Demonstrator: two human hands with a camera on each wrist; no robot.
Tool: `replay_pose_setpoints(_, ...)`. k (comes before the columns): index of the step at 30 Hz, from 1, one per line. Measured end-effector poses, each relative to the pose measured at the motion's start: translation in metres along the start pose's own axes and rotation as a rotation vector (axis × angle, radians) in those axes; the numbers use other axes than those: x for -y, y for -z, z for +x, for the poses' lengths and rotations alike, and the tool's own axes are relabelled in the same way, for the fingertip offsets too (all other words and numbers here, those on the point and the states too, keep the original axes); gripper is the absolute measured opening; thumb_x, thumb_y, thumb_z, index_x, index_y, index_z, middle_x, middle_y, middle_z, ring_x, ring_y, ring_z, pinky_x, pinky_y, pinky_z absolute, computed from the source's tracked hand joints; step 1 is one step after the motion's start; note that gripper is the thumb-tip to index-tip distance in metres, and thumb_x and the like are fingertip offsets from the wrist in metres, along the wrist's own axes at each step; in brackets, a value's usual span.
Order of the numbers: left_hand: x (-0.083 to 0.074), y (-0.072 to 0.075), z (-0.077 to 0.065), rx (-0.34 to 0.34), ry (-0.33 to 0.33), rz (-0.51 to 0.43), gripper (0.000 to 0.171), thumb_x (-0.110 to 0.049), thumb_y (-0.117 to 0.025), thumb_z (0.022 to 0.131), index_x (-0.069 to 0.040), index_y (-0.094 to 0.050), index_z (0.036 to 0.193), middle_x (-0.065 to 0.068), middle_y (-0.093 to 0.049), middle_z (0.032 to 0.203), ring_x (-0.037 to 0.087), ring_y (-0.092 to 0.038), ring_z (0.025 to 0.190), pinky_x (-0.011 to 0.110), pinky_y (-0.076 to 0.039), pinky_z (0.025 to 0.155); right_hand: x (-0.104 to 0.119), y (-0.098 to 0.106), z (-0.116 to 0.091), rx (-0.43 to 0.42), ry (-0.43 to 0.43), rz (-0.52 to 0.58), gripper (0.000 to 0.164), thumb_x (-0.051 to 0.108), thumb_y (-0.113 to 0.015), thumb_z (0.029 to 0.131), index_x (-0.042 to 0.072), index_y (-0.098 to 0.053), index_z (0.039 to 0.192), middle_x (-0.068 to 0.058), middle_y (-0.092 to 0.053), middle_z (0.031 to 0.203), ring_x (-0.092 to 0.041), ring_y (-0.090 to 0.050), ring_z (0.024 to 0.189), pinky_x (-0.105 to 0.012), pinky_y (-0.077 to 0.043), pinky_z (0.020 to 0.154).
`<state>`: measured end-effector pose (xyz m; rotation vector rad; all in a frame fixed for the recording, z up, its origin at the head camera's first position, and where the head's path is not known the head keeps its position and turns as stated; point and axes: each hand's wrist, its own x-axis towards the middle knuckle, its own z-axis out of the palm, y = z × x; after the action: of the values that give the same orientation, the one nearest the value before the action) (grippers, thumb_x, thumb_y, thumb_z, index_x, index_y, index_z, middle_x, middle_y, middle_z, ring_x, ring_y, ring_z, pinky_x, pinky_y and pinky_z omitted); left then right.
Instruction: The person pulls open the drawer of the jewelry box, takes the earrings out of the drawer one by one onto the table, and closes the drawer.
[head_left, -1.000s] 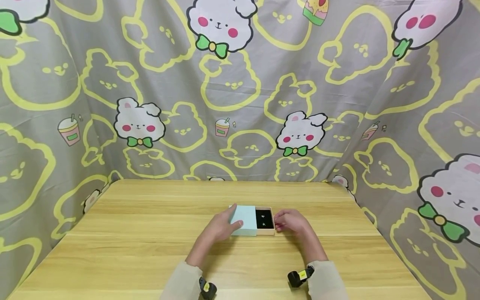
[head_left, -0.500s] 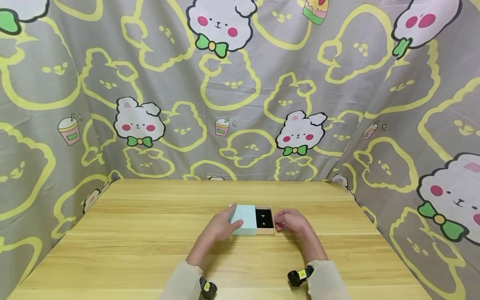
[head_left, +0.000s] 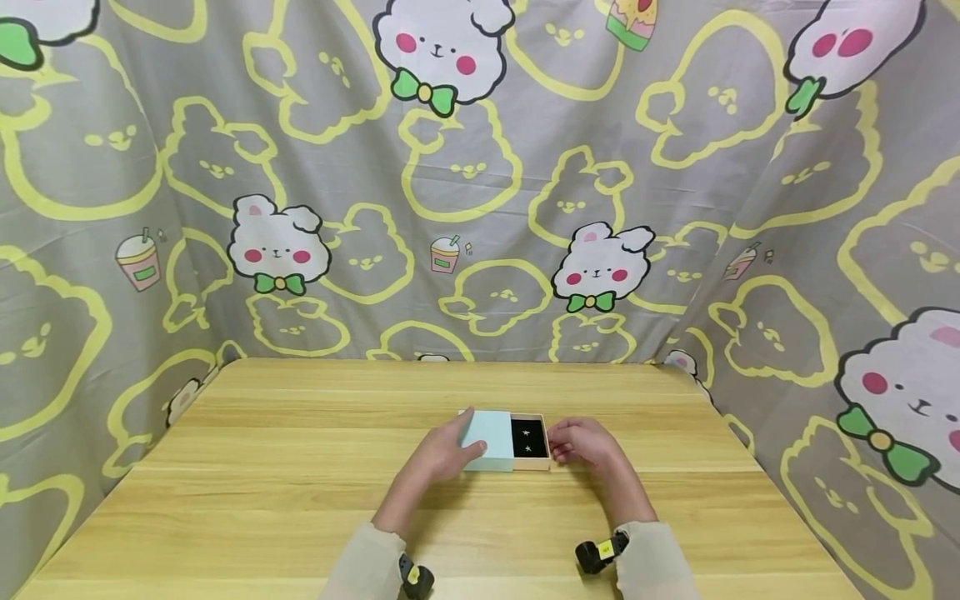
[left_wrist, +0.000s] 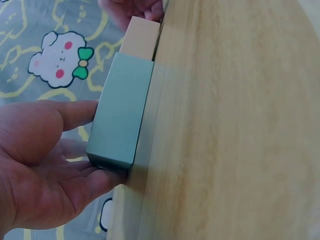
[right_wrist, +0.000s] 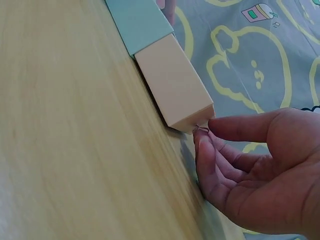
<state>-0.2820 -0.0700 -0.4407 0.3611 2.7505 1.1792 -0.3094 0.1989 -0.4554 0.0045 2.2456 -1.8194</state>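
A drawer-style jewelry box lies on the table with its peach tray [head_left: 532,465] partly out of the mint-green sleeve [head_left: 487,433], on the right side. Two small star-shaped earrings [head_left: 527,433] sit on the tray's black pad [head_left: 519,442]. My left hand [head_left: 438,454] holds the sleeve at its left end, thumb on top; in the left wrist view, fingers [left_wrist: 107,181] lie against that end. With thumb and forefinger my right hand [head_left: 585,440] pinches a small pull loop [right_wrist: 201,128] on the tray's end face. The sleeve hides the rest of the tray.
The wooden table [head_left: 300,500] reaches back to a grey patterned curtain [head_left: 480,183] that hangs behind it and along both sides. Black wrist cameras [head_left: 596,556] are strapped at both sleeve cuffs.
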Motion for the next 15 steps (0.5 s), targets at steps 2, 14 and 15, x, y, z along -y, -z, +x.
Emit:
replay_pose_setpoints(2,0.000,0.000,0.000,-0.001,0.001,0.000,0.072,-0.034,-0.063,0.101,-0.007,-0.032,0.159,0.020,-0.040,0.160,0.043,-0.038,0.146,0.059,-0.035,0.118,0.002,-0.001,-0.001,-0.019,0.000,-0.011,0.022,0.000,-0.057,0.096,-0.017,-0.060,0.110,-0.011,-0.067,0.084,-0.016,-0.062,0.071,-0.025,-0.056,0.065)
replay_pose_setpoints(14,0.001,0.000,0.000,0.001,0.000,-0.005,0.072,-0.034,-0.063,0.101,-0.008,-0.031,0.160,0.019,-0.039,0.160,0.043,-0.038,0.146,0.059,-0.036,0.118,0.030,-0.012,-0.010,-0.135,0.095,-0.118,0.018,0.003,-0.066,0.093,-0.011,-0.067,0.104,-0.016,-0.070,0.092,-0.020,-0.066,0.079,-0.041,-0.063,0.081)
replay_pose_setpoints(15,0.001,0.000,0.000,0.002,-0.003,-0.005,0.072,-0.034,-0.063,0.101,-0.008,-0.031,0.160,0.019,-0.039,0.160,0.043,-0.038,0.146,0.059,-0.036,0.117,0.031,-0.014,-0.011,-0.131,0.103,-0.136,0.017,0.003,-0.067,0.093,-0.011,-0.068,0.103,-0.017,-0.071,0.093,-0.021,-0.067,0.079,-0.041,-0.063,0.081)
